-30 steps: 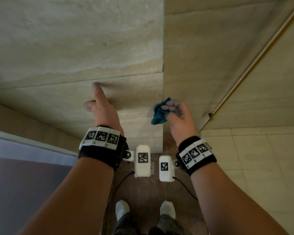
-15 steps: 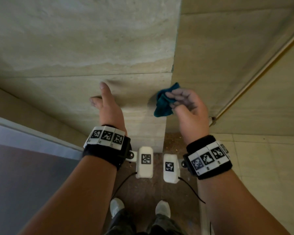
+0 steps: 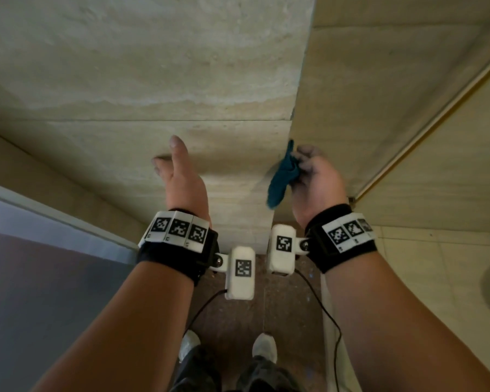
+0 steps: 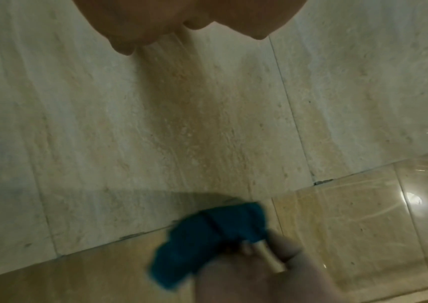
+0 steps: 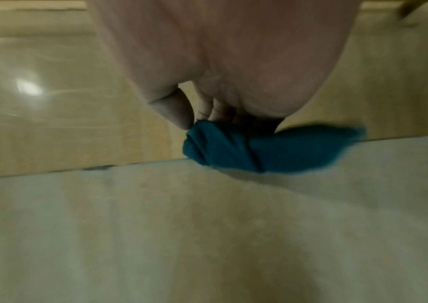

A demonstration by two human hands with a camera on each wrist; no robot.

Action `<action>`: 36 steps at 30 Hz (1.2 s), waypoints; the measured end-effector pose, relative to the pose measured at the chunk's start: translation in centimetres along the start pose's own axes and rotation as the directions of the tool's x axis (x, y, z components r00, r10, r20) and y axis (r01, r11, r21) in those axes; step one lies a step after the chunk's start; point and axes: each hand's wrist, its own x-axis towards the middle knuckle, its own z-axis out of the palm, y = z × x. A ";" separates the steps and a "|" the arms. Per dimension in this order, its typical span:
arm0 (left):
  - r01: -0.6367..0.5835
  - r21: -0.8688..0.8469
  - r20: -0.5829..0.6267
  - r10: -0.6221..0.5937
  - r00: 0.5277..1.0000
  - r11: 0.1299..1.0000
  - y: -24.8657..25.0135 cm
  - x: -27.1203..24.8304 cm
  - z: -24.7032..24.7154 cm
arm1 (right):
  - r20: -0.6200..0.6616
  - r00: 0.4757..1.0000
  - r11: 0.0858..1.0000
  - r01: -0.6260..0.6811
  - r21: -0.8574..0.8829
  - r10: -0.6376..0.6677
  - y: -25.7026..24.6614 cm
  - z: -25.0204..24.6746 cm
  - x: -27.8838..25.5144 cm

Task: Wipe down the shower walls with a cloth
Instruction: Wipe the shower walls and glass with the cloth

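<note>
Beige stone wall (image 3: 142,66), large slabs with streaked veining and thin grout lines; one horizontal joint crosses it at mid-height. Paler band with a wavy lower edge above that joint. Second wall (image 3: 374,89), same stone, meeting the first at a vertical corner. Glass panel (image 3: 447,154) with a slim metal edge strip, running diagonally at the right; a small bracket at its foot. Glossy tiles (image 4: 350,225) reflecting one bright spot of light. Floor (image 3: 269,304), dark speckled reddish-brown. Pale square floor tiles (image 3: 436,278) beyond the glass. Grey panel (image 3: 40,278) with a light upper border at the lower left. Lighting dim and warm.
</note>
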 end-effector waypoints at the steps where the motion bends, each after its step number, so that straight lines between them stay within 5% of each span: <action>1: -0.010 0.022 -0.003 0.010 1.000 1.000 0.2 -0.2 -0.1 | 0.045 0.998 0.998 0.043 0.040 -0.045 -1.0 0.7 -0.1; 5: -0.032 0.021 0.021 0.032 0.999 0.999 1.2 -1.3 -0.6 | 0.165 0.964 0.956 0.165 0.243 -0.209 -3.7 3.2 0.0; 8: -0.084 0.052 0.010 0.083 0.996 0.995 2.1 -1.6 -1.0 | 0.028 0.997 0.997 0.070 0.032 -0.071 -1.2 1.7 0.9; 11: 0.033 -0.121 0.003 -0.033 0.999 0.992 3.6 -2.1 -1.7 | -0.167 0.985 0.962 -0.083 -0.259 0.040 0.8 -1.2 0.6; 17: 0.113 -0.229 -0.055 -0.129 0.990 0.967 6.1 -1.9 -4.4 | -0.165 0.984 0.987 0.047 -0.154 -0.073 -2.2 0.0 -2.0; 30: -0.226 -0.264 -0.001 0.234 0.972 0.938 11.0 -5.8 -12.1 | -0.021 0.981 0.970 0.196 0.146 -0.195 -8.8 8.8 -9.6; 36: -0.263 -0.365 0.266 0.371 0.890 0.893 12.8 -6.6 -14.2 | 0.140 0.945 0.953 0.283 0.108 -0.297 -11.0 11.4 -15.2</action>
